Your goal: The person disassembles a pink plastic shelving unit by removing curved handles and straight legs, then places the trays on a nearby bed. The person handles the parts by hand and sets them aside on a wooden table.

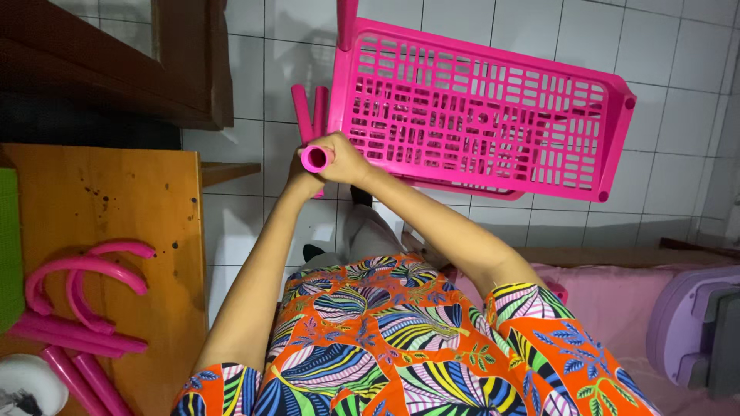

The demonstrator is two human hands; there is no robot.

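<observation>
Both hands are closed around one short pink tube [315,158]. The right hand [347,158] wraps it from the right side, and the left hand [299,171] holds it from the left. The tube's open round end faces up at us. It sits just beside the near left corner of a big pink basket shelf [478,115] with lots of holes. More pink tubes [73,362] and two curved pink pieces [85,271] lie on the wooden table [116,200] at the left.
</observation>
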